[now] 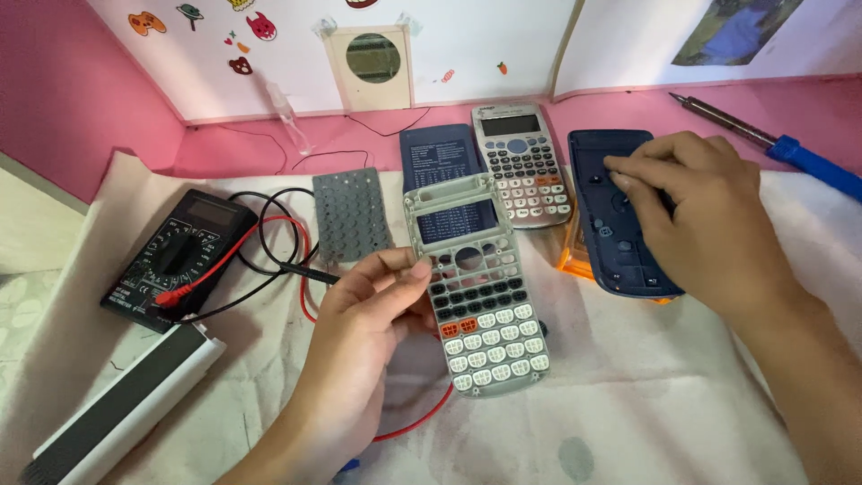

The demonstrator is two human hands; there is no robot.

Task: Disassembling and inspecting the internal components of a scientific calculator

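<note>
Left hand: our left hand [364,332] pinches the grey calculator front shell [474,287] by its left edge, thumb on top and fingers beneath, and holds it tilted just above the cloth.
Front shell: we see an open display window at its top and rows of dark, orange and white keys filling its lower half.
Right hand: our right hand [696,211] lies palm down on the dark blue calculator back cover [620,216], fingertips pressed on its upper part; its grip is flat, closed on nothing.
Back cover: it rests across an orange tray [575,256], to the right of the shell.
Whole calculator: a complete grey calculator [523,162] lies behind the shell, beside a dark blue slide cover [440,157].
Keypad mat: a grey rubber mat [352,214] lies left of the shell.
Multimeter: a black multimeter [178,256] with red and black leads [283,247] sits at far left.
Soldering iron: a blue-handled soldering iron [772,144] lies at the far right on the pink worktop [233,148].
Cloth: a white cloth [646,395] covers the worktop under everything.
</note>
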